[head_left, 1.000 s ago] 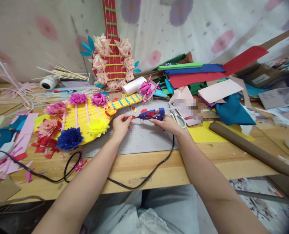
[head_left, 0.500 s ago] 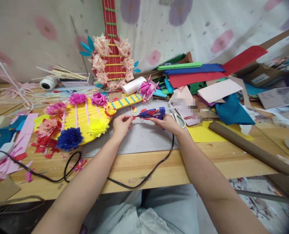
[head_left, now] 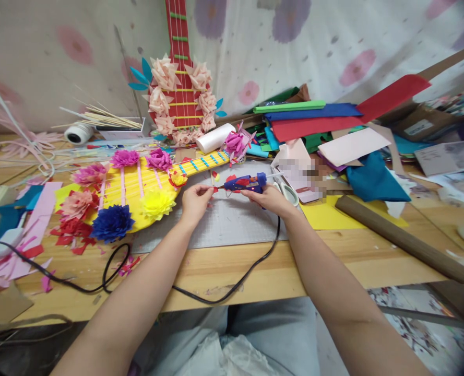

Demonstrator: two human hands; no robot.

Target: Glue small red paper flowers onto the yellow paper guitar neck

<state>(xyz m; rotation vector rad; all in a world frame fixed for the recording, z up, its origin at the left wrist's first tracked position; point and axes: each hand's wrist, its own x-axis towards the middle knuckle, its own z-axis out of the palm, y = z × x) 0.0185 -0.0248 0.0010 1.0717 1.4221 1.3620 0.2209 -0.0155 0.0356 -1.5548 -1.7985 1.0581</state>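
Note:
In my right hand is a blue glue gun, its nozzle pointing left and a glue stick jutting from its back. My left hand pinches a small red paper piece right by the nozzle tip. A grey cutting mat lies beneath both hands. Left of them rests a yellow paper guitar with paper flowers around its edge, among them a blue flower and a yellow flower. The glue gun's black cord loops down across the table's front.
Scissors lie just right of my right hand. A brown roll sits on yellow paper at the right. Behind stands a red paper guitar with peach flowers. Coloured sheets are piled at the back right, and pink scraps cover the left.

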